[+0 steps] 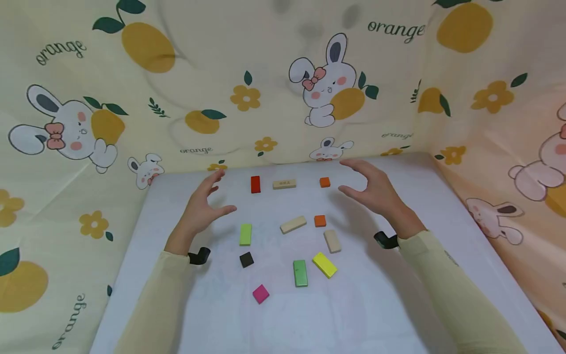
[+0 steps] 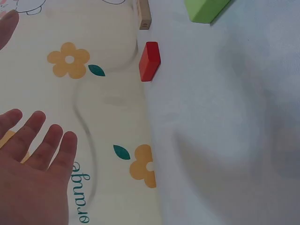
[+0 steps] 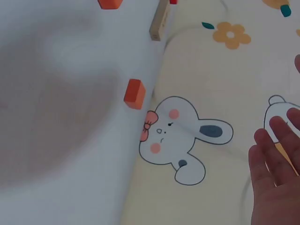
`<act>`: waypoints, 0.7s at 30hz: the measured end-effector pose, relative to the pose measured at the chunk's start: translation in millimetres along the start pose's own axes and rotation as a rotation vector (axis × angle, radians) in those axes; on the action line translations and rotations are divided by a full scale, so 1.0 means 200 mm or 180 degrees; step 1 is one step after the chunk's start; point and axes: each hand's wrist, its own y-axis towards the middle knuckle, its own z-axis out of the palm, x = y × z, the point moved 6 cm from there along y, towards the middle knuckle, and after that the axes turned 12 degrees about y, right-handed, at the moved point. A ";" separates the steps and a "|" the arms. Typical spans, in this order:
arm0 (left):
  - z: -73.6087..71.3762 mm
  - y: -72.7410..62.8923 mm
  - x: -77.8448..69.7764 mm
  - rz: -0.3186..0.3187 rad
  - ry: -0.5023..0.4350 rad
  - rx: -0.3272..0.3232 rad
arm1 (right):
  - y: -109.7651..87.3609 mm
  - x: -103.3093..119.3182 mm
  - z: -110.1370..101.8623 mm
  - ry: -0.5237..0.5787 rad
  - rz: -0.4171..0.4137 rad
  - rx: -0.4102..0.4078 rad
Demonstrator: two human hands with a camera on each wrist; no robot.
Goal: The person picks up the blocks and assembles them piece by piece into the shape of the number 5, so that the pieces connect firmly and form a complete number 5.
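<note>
My left hand point(image 1: 199, 209) hovers over the left side of the table, fingers extended and thumb apart, holding nothing. Nearest to it are a red block point(image 1: 255, 184) and a light green block point(image 1: 245, 235). My right hand point(image 1: 372, 189) is raised on the other side, thumb spread from the fingers, with nothing in it. To its left lie two orange blocks point(image 1: 325, 182), one behind the other. Between the hands are a wooden block with markings point(image 1: 284, 184) and a plain wooden block point(image 1: 293, 224). In the right wrist view the hand point(image 3: 276, 173) shows spread fingers.
Nearer the front lie another wooden block point(image 1: 332, 241), a yellow block point(image 1: 325, 265), a green block point(image 1: 300, 273), a black block point(image 1: 246, 259) and a magenta block point(image 1: 261, 294). A patterned cloth point(image 1: 265, 69) rises behind and beside the white table point(image 1: 353, 314).
</note>
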 end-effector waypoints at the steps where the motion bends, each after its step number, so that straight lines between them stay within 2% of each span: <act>1: 0.00 0.01 0.00 0.0000 -0.0008 0.0008 | 0.00 0.00 0.00 0.0006 -0.0015 0.0006; 14: 0.05 0.08 0.00 -0.0193 -0.0145 0.0136 | 0.06 -0.03 0.02 0.0005 0.0003 0.0071; 21: 0.05 0.11 0.00 -0.0160 -0.0187 0.0159 | 0.09 -0.03 0.04 0.0108 0.0015 0.0098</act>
